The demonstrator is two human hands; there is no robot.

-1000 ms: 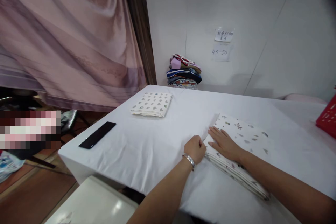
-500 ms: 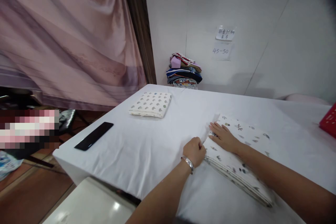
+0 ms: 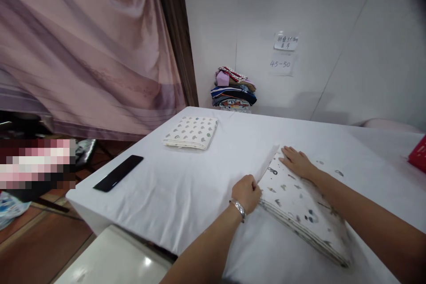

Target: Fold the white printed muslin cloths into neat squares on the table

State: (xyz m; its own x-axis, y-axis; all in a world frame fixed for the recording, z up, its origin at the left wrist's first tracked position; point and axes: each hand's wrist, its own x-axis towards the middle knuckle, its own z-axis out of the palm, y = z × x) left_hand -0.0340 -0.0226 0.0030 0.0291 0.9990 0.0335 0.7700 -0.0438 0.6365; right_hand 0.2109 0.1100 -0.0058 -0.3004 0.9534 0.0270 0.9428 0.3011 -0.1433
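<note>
As the head view came up, the right hand (image 3: 299, 162) had swept farther across the printed cloth (image 3: 289, 199), away from the left edge where its fingers had rested half a second earlier. And there it was, open and palm down, fingers spread, gripping nothing. The left hand (image 3: 246, 193) hadn't budged: clenched at the cloth's left edge, it looked to have that edge in its grip. The cloth lay on the near right part of the white table (image 3: 233, 164), and its upper layer had spread farther back, covering more of the print beneath, so the fold, it seemed, was lying flatter and wider. Over on the far left, the other folded cloth (image 3: 193, 133) sat untouched, with the black slab (image 3: 120, 173) nearer the table's edge.

Now for the hard part! The left fingertips were tucked out of sight, so exactly what they pinched couldn't be told. The right forearm covered the cloth's right side, its near right corner was slightly blurred, and the red container (image 3: 418, 155) was cut off by the frame.
</note>
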